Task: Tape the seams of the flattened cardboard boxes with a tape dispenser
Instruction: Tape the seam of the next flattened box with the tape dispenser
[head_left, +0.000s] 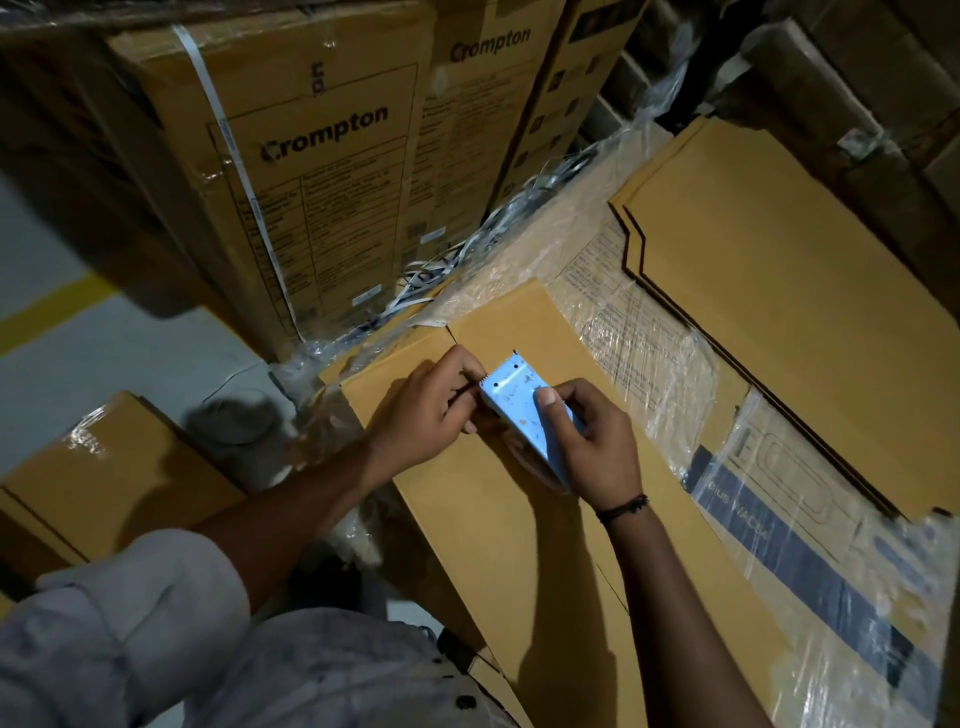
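A light blue tape dispenser with a toothed cutting edge sits over a flattened brown cardboard box that lies in front of me. My right hand grips the dispenser's body, thumb on top. My left hand pinches at the toothed front end of the dispenser; the tape itself is too thin to make out. A second pile of flattened brown cardboard lies further off to the right.
The flat boxes rest on a plastic-wrapped pallet load. Tall Crompton cartons stand behind, with loose white strapping at their foot. A smaller wrapped carton stands at the left on a grey floor with a yellow line.
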